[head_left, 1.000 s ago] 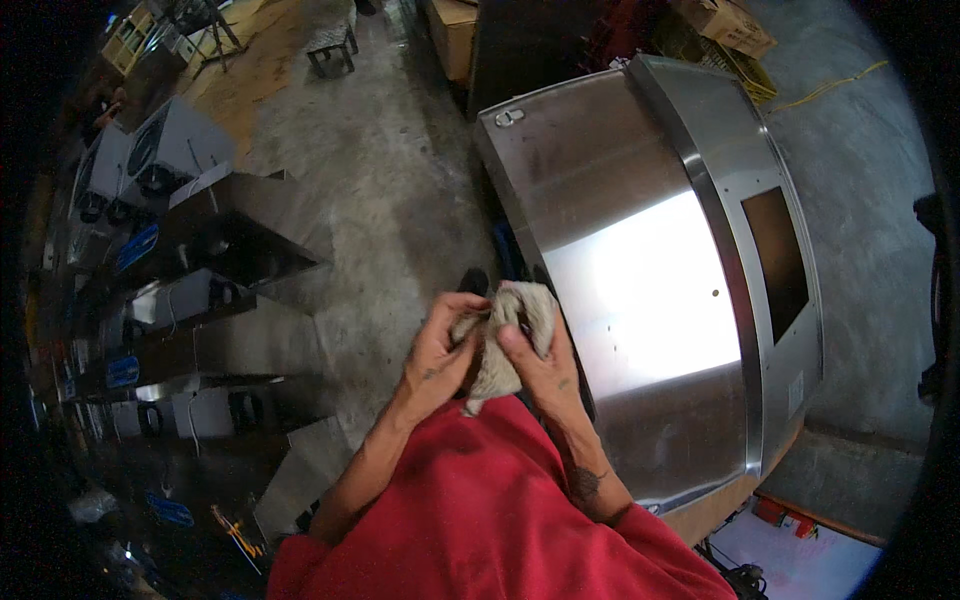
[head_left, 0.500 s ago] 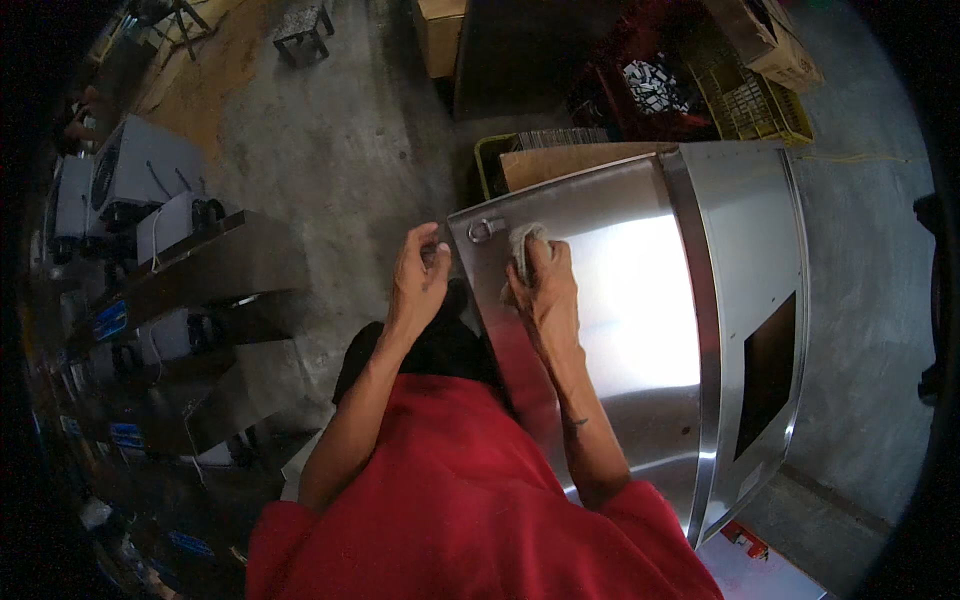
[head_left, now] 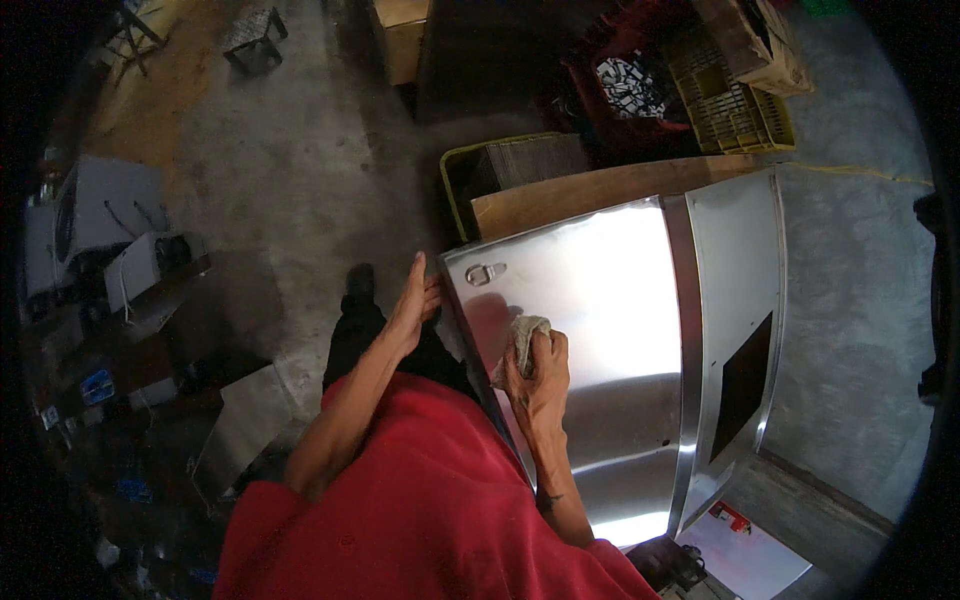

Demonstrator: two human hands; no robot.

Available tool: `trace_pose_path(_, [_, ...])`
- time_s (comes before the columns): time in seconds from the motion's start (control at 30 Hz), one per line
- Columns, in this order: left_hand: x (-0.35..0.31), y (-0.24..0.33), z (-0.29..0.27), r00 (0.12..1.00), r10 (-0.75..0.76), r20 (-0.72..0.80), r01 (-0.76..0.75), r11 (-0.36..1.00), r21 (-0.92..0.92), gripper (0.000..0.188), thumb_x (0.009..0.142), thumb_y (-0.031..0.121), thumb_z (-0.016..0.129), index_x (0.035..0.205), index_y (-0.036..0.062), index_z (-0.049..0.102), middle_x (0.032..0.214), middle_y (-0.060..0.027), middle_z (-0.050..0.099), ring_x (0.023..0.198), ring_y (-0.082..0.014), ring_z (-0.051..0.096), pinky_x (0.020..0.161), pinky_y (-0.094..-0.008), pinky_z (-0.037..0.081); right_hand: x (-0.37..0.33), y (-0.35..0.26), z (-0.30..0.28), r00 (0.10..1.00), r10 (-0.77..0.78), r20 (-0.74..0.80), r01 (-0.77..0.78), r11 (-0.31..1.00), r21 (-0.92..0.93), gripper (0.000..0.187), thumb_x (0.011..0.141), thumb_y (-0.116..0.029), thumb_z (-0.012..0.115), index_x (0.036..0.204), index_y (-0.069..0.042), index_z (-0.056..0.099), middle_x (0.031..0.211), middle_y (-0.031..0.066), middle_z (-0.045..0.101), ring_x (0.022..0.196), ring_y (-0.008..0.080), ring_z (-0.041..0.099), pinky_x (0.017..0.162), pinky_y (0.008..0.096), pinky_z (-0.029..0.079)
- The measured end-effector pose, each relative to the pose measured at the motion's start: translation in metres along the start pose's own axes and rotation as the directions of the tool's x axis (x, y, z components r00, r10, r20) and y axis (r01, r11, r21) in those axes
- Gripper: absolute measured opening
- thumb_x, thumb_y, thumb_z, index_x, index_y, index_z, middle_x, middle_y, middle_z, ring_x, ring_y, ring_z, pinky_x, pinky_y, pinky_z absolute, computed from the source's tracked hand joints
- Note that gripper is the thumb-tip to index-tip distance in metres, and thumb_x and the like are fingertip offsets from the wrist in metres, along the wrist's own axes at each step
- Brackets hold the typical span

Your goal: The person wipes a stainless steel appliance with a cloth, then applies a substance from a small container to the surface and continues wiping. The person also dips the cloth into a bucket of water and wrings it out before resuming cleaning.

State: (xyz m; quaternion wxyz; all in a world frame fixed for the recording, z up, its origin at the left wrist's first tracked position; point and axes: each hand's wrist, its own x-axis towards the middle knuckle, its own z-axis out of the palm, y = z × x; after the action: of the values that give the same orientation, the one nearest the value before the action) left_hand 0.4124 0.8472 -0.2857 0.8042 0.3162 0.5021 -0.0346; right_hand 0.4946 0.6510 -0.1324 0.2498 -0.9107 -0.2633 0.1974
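Head view: the right hand (head_left: 540, 368) is closed around a crumpled pale cloth (head_left: 520, 338) and presses it flat against the shiny steel panel (head_left: 610, 300), near the panel's left edge and just below a small metal latch (head_left: 484, 272). The left hand (head_left: 413, 303) lies open, fingers together and stretched, braced against that same left edge — it grips nothing that can be seen.

The cloth sits in the upper-left part of the panel. Judging by the glare, the middle of the sheet already looks bright and even, but whether that comes from wiping cannot be told. The lower stretch, the narrower side strip with its dark rectangular cut-out (head_left: 741, 385) and the far right edge lie well apart from the cloth — these seem still to be covered.
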Motion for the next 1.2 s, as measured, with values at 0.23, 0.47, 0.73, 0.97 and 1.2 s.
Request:
trace_pose_path(0.23, [0.008,0.036,0.017,0.962,0.272,0.021,-0.254,0.864,0.434,0.080,0.111,0.067,0.038,0.142,-0.0025,0.063,0.137,-0.0268,0.065,0.130,-0.0382,0.061,0.116,-0.0498,0.041,0.053,-0.007,0.001,0.969,-0.210,-0.130,0.177,0.958,-0.226,0.048,0.087,-0.005,0.081,0.133,-0.007,0.065,0.133,0.0264,0.058,0.114,0.0466,0.066,0.087,0.0502,0.060])
trace_pose_path(0.47, [-0.027,0.026,0.029,0.785,0.614,-0.076,-0.486,0.688,0.539,0.052,0.112,0.044,0.058,0.126,-0.0040,0.070,0.122,-0.0226,0.071,0.119,-0.0362,0.065,0.100,-0.0454,0.052,0.075,0.004,0.023,0.963,-0.252,-0.094,0.213,0.928,-0.305,0.059,0.077,0.003,0.080,0.134,-0.009,0.068,0.137,0.0247,0.059,0.122,0.0455,0.062,0.096,0.0502,0.058])
trace_pose_path(0.73, [-0.017,0.021,0.016,0.846,0.527,-0.078,-0.435,0.768,0.470,0.056,0.110,0.049,0.058,0.132,-0.0004,0.071,0.123,-0.0229,0.073,0.120,-0.0376,0.065,0.098,-0.0454,0.054,0.075,0.010,0.034,0.947,-0.291,-0.139,0.254,0.938,-0.236,0.056,0.078,0.004,0.078,0.133,-0.006,0.067,0.133,0.0260,0.060,0.120,0.0457,0.063,0.094,0.0518,0.056])
trace_pose_path(0.97, [-0.017,0.031,0.016,0.869,0.491,-0.065,-0.386,0.753,0.533,0.057,0.110,0.049,0.057,0.133,-0.0009,0.072,0.128,-0.0260,0.072,0.121,-0.0410,0.065,0.102,-0.0480,0.053,0.087,0.020,0.033,0.908,-0.393,-0.145,0.353,0.904,-0.240,0.051,0.080,0.001,0.075,0.130,-0.004,0.067,0.130,0.0228,0.062,0.117,0.0438,0.062,0.096,0.0506,0.054])
trace_pose_path(1.2, [-0.017,0.033,0.025,0.836,0.546,-0.052,-0.437,0.721,0.538,0.061,0.110,0.051,0.056,0.134,-0.0031,0.071,0.129,-0.0281,0.072,0.123,-0.0408,0.067,0.102,-0.0485,0.053,0.106,0.023,0.032,0.868,-0.469,-0.162,0.421,0.869,-0.259,0.040,0.085,-0.009,0.072,0.125,-0.004,0.068,0.126,0.0196,0.063,0.110,0.0416,0.061,0.092,0.0514,0.052])
